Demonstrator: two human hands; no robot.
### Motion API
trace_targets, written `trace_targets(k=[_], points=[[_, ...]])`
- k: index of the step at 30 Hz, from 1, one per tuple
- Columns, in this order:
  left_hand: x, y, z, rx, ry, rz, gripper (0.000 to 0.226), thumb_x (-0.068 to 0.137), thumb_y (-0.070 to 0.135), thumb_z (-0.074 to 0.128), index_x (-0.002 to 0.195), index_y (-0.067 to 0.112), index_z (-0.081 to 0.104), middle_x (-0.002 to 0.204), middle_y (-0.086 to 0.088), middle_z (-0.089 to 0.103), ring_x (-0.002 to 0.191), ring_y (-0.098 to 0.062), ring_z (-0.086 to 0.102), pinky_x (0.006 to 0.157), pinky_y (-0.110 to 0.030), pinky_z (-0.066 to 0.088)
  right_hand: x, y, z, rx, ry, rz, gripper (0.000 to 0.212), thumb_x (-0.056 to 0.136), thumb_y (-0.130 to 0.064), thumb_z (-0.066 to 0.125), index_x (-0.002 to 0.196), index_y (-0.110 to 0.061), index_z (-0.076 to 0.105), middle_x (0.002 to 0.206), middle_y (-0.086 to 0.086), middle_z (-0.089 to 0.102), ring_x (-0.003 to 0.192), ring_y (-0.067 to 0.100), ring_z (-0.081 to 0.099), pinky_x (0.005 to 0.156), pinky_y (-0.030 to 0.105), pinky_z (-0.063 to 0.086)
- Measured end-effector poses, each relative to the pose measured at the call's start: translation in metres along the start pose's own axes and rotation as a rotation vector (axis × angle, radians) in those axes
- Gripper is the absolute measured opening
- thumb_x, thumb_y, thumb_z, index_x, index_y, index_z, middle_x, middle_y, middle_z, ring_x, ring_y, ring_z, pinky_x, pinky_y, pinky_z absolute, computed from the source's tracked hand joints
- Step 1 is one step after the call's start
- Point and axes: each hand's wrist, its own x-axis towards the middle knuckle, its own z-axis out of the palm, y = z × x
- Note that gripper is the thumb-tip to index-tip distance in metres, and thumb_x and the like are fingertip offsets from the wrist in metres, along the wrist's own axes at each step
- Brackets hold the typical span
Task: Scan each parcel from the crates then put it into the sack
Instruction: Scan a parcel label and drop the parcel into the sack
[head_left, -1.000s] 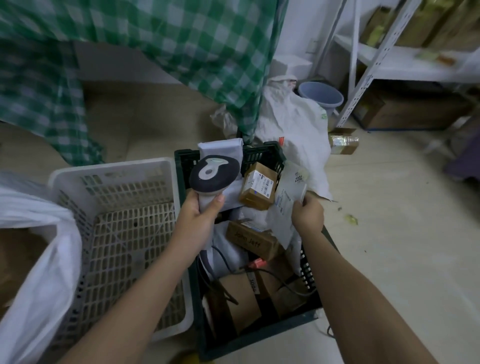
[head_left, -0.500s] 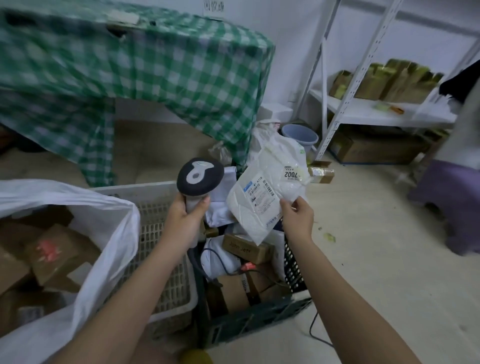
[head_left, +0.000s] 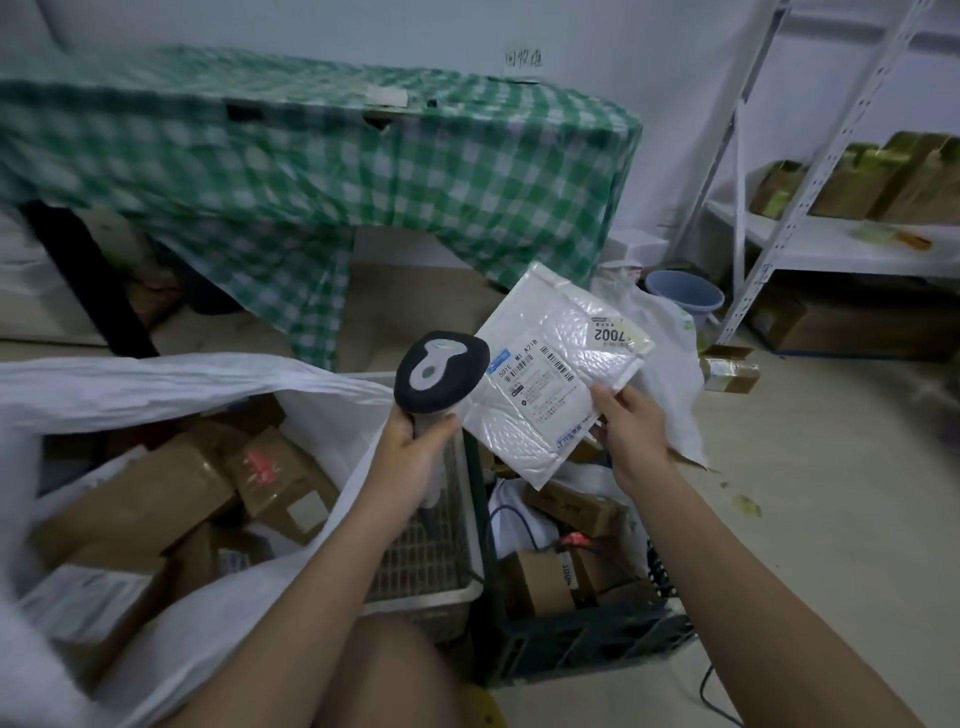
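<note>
Pale floor (head_left: 810, 519), checked tablecloth (head_left: 363, 171), left hand (head_left: 410, 447) gripping scanner (head_left: 441, 374), right hand (head_left: 631, 421) pinching mailer (head_left: 550, 364).

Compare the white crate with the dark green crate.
The white crate is pale and shows only bare mesh; the dark green crate is dark and holds cardboard parcels. The white crate sits beside the sack; the dark green crate stands farther right. Both rest on the floor.

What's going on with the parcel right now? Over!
Left hand grips scanner. Right hand pinches white padded parcel, label up, beside scanner head. Sack open at left. Nothing blocking.
</note>
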Motion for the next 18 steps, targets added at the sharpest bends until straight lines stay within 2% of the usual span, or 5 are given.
trace_targets(k=[2,8,14,16,18], points=[[-0.001,-0.004,-0.006,0.036,-0.001,-0.004,0.037,0.091,0.015,0.060,0.127,0.009,0.054,0.117,-0.004,0.064,0.113,-0.019,0.057,0.090,-0.027,0.044,-0.001,0.003,0.005,-0.023,-0.022,0.007,0.011,0.094,-0.016,0.060,0.096,-0.023,0.068,0.107,0.005,0.071,0.104,0.024,0.066,0.095,0.047,0.052],[-0.007,-0.015,-0.013,0.086,-0.037,0.014,0.038,0.090,0.017,0.063,0.127,0.015,0.056,0.119,0.001,0.065,0.113,-0.013,0.058,0.097,-0.028,0.045,-0.004,0.012,0.008,-0.059,-0.050,0.009,0.012,0.097,-0.015,0.056,0.102,-0.018,0.067,0.105,0.004,0.071,0.100,0.022,0.066,0.091,0.043,0.054],[-0.006,-0.023,-0.009,0.097,-0.048,0.031,0.044,0.089,0.021,0.066,0.131,0.017,0.054,0.125,0.000,0.062,0.120,-0.017,0.055,0.107,-0.040,0.042,-0.001,0.015,0.005,-0.069,-0.053,-0.031,0.015,0.096,-0.012,0.057,0.106,-0.016,0.067,0.101,0.000,0.072,0.092,0.014,0.067,0.078,0.029,0.055],[-0.006,-0.024,-0.004,0.088,-0.039,0.020,0.045,0.089,0.026,0.067,0.131,0.017,0.054,0.125,-0.004,0.062,0.120,-0.023,0.055,0.107,-0.046,0.042,0.000,0.017,0.004,0.004,-0.018,-0.024,0.016,0.095,-0.010,0.058,0.101,-0.021,0.067,0.102,-0.001,0.072,0.097,0.015,0.067,0.083,0.032,0.055],[-0.006,-0.024,0.002,0.058,-0.033,0.002,0.042,0.091,0.021,0.064,0.131,0.013,0.053,0.125,-0.009,0.062,0.119,-0.027,0.056,0.107,-0.049,0.041,0.002,0.020,0.006,0.119,0.036,0.009,0.019,0.092,-0.006,0.060,0.100,-0.022,0.066,0.106,0.000,0.071,0.105,0.019,0.065,0.093,0.035,0.052]])
